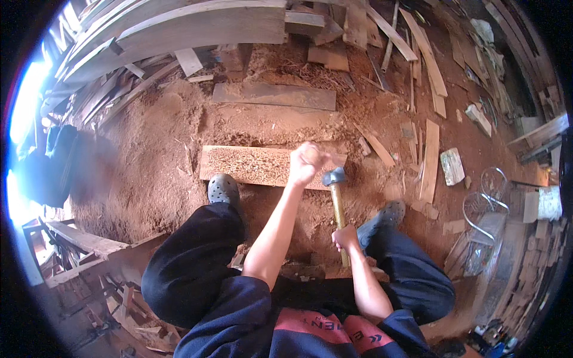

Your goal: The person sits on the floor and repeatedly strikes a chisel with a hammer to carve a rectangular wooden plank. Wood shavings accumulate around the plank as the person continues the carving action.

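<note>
A short wooden plank (pixel 250 165) lies flat on the sawdust-covered ground in front of me, its top speckled with small marks. My left hand (pixel 307 161) is closed over the plank's right end; what it pinches is too small to see. My right hand (pixel 346 237) grips the wooden handle of a hammer (pixel 335 191), whose metal head hovers just right of my left hand at the plank's right end. My left shoe (pixel 223 190) rests against the plank's near edge, and my right shoe (pixel 388 213) sits to the right.
A larger grey board (pixel 274 95) lies further ahead. Loose planks and offcuts (pixel 430 158) scatter to the right, with stacked timber (pixel 179 27) at the top left. A wire frame (pixel 486 200) and a wooden bench (pixel 83 241) flank me.
</note>
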Motion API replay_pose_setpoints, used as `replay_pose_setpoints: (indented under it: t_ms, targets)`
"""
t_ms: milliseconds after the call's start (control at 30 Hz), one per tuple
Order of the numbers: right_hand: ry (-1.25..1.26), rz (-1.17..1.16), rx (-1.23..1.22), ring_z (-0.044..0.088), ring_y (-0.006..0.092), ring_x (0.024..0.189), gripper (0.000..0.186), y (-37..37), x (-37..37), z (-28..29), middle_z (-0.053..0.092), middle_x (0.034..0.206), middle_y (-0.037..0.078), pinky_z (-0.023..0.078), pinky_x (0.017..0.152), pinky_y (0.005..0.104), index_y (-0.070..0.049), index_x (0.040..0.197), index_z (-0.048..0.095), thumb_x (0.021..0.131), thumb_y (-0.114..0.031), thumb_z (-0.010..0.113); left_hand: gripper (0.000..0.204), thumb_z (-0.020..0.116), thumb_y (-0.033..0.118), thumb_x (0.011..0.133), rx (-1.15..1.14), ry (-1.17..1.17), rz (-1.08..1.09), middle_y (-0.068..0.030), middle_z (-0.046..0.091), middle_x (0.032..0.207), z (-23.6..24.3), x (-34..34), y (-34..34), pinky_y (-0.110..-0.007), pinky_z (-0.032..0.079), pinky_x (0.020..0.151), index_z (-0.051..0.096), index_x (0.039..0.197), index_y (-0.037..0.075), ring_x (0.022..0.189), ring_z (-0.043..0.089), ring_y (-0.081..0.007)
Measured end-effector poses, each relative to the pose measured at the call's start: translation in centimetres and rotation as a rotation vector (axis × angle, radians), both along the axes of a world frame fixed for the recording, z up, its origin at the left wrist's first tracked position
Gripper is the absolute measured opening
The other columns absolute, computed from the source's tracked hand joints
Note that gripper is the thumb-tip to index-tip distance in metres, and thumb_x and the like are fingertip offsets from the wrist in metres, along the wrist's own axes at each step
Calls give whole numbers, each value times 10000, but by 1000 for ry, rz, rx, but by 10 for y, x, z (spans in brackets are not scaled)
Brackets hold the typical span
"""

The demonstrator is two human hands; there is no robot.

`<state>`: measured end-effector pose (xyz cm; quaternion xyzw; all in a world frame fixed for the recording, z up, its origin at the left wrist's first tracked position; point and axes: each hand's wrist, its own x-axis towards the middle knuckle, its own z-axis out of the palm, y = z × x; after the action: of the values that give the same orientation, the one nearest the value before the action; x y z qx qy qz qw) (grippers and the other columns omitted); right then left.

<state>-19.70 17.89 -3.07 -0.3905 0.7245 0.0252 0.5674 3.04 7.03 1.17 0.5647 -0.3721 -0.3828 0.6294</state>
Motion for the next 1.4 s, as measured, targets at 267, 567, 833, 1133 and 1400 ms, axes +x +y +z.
replay_pose_setpoints:
  t_ms: [267,567,833,1133,1400]
  targets:
    - [96,1,42,509,196,372,116,-10,0,-5,528,481,113,418,344,339,39,570,547,649,-32,593,235,732,-55,691,21,414,145,6,550,661,-8,27,-5,-238,438,543,533,718,67,588,499,-75]
    - [68,31,26,502,190,368,119,-11,2,2,512,463,109,414,332,339,49,565,547,645,-21,600,217,727,-43,696,-23,218,78,-17,551,692,-22,20,-11,-260,470,547,537,720,57,603,516,-98]
    - [-11,-61,67,474,166,364,86,-11,1,1,493,487,78,393,331,330,21,640,522,654,0,604,244,760,-14,658,-18,47,-18,-4,553,699,-15,13,-16,-237,438,575,535,704,68,630,508,-84]
    - [-336,-412,-136,408,97,357,219,-17,19,74,423,507,-2,325,320,244,-60,805,459,665,56,580,262,785,87,652,26,11,-161,11,522,653,-14,11,-19,-249,406,581,527,698,66,606,463,-90]
    - [-543,-354,-888,421,78,365,232,-52,24,242,439,553,14,340,316,233,-59,772,421,707,112,564,296,790,163,598,16,-141,-230,-46,557,659,-17,7,-16,-297,432,583,544,717,50,604,501,-151]
